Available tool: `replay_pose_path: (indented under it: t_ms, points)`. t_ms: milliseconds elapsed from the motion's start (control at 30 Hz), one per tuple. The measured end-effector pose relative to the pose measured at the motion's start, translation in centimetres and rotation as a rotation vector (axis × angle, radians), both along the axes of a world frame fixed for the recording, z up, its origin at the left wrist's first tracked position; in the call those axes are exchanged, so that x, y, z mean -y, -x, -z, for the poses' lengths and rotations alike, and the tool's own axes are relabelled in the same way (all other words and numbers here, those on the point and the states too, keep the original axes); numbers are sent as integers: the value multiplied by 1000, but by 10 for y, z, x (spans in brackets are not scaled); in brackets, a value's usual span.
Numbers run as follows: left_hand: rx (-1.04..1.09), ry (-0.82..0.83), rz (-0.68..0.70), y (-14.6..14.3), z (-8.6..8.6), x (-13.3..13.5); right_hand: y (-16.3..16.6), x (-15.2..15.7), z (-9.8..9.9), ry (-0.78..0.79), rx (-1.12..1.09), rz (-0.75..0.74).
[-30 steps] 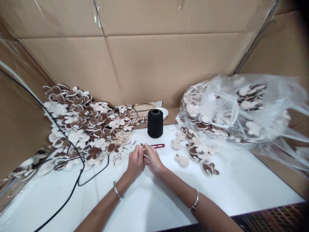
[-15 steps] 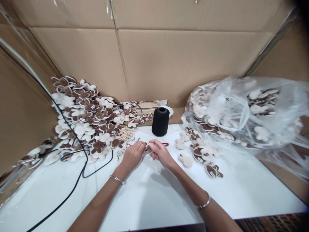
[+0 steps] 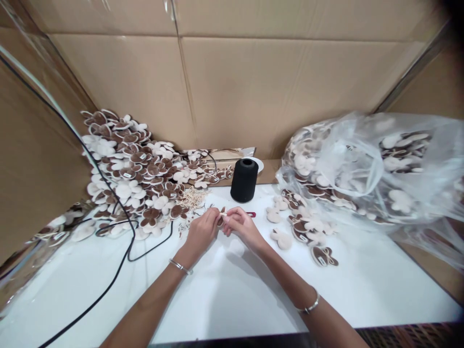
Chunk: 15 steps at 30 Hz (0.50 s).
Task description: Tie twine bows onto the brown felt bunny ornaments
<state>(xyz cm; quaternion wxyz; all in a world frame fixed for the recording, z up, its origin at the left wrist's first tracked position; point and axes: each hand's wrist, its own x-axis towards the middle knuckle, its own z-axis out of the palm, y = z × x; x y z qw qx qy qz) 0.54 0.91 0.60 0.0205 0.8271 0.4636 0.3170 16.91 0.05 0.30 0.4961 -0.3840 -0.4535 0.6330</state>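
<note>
Behind, flattened tan cardboard sheets [image 3: 271,92] line the back and sides of a glossy white table [image 3: 224,295]. A heap of brown-and-cream felt shapes with rounded ears [image 3: 134,169] slopes up against the left side, crossed by a black cable [image 3: 94,292]. On the right lies a clear plastic bag [image 3: 348,164] stuffed with more of them, and a loose scatter of the same shapes [image 3: 300,227] sits just in front of it. A black thread cone [image 3: 244,181] stands upright beyond the hands, near a tuft of pale cord pieces [image 3: 192,198]. The hands nearly meet at mid-table, both closed in a fine pinch. The left hand [image 3: 201,232] grips a small brown felt piece [image 3: 220,218], while the right hand [image 3: 241,227] pinches a pale cord strand [image 3: 224,213] at its upper edge. A red-handled tool [image 3: 251,214] lies partly hidden just past the right hand. The exact finger placement is too small to tell.
</note>
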Motion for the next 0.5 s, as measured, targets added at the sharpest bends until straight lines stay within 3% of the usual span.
replay_pose_path:
  t_ms: [167,300,500]
  points:
    - [30,1,10,-1,4,0,1,2,6,-54,131,50]
    - [-9,0,82,0,2,-1,-3,5,6,-219,370,105]
    - [-64,187,268,4,-3,-1,-11,9,0,-316,577,107]
